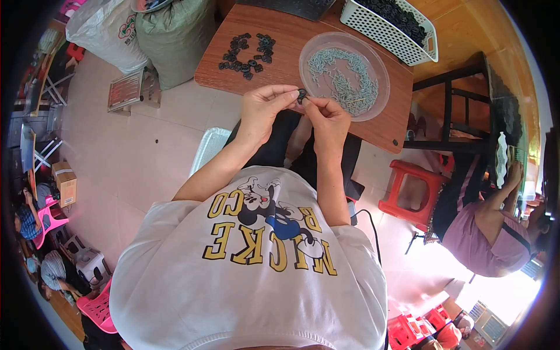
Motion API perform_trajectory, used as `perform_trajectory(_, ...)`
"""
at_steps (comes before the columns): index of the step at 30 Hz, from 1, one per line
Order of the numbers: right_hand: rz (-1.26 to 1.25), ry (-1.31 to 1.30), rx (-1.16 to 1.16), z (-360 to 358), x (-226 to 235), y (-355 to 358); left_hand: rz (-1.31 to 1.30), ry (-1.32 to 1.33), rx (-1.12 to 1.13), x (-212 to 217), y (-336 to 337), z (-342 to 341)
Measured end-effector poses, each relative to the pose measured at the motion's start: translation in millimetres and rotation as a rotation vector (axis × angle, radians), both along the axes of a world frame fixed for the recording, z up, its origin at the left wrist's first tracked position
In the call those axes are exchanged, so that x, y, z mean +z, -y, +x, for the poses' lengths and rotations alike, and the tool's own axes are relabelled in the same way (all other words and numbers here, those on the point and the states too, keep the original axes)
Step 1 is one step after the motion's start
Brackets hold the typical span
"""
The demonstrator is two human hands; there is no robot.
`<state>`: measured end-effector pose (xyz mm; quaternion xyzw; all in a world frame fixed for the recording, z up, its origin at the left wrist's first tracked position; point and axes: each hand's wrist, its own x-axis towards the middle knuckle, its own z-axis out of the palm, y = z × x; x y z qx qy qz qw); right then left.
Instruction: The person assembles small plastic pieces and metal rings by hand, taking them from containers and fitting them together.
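Note:
My left hand [263, 109] and my right hand [330, 121] meet above the near edge of a brown wooden table [280, 41]. Between both sets of pinched fingertips is a small black part [301, 97], partly covered by the fingers. Just beyond my right hand, a round translucent tray [382, 93] holds many thin, pale blue-green pieces [364, 81], too small to tell their kind. Several loose black parts [248, 64] of similar size lie on the table to the left of the tray.
A white perforated basket [402, 49] heaped with black parts stands at the far right. Full sacks [178, 44] and a small metal-framed stool [133, 93] are on the left. A red stool [411, 195] and a seated person [490, 236] are to the right.

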<state>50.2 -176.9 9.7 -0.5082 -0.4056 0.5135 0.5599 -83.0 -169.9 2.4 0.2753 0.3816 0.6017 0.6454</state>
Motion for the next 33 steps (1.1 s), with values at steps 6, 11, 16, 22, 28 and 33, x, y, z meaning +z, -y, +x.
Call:
perform_trajectory(6,0.01,-0.021,-0.016,1,-5,0,0.093,-0.125,-0.005,0,2,2)
perform_trajectory(11,0.013,-0.002,-0.013,1,-10,-1,0.092,-0.121,-0.022,0,1,0)
perform_trajectory(16,-0.026,0.052,-0.04,-2,-5,0,0.095,-0.263,-0.057,-2,-2,-5)
perform_trajectory(22,-0.031,-0.007,-0.05,-5,-5,-1,0.103,-0.3,-0.078,4,-3,-7)
perform_trajectory(28,-0.02,-0.182,0.023,-4,-6,-3,0.173,-0.529,-0.085,1,-2,-11)
perform_trajectory(33,0.026,-0.181,0.207,5,-13,-3,0.214,-0.531,-0.16,5,-4,-16)
